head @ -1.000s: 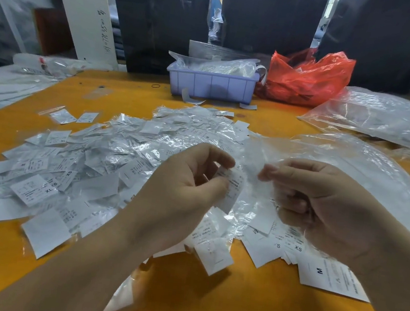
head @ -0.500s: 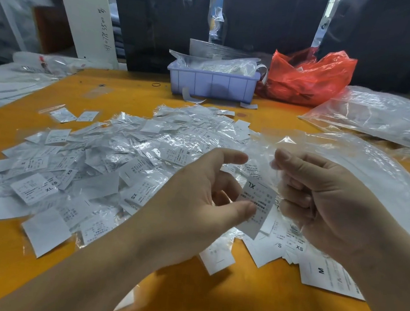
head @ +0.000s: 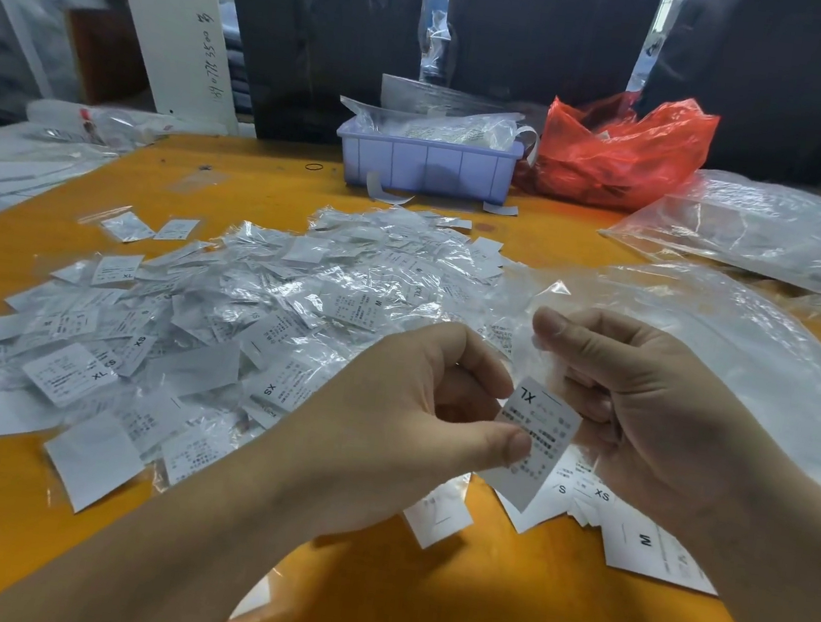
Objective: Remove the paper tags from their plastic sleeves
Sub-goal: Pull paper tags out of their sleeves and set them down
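Here, an XL paper tag (head: pixel 535 437) is pinched by the left hand (head: pixel 415 425), just clear of its sleeve.
The emptied plastic sleeve (head: pixel 552 297) is gripped by the right hand (head: pixel 645 406); if dropped carelessly, either could be lost among the sleeved pile (head: pixel 240 331).

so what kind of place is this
Probably a garment packing or sorting workroom: an orange worktable heaped with size tags in plastic sleeves, a lilac bin, and big clear bags.

I see my left hand (head: pixel 401 413) pinching an XL paper tag (head: pixel 534 442); my right hand (head: pixel 645 406) grips a clear plastic sleeve (head: pixel 551 302).
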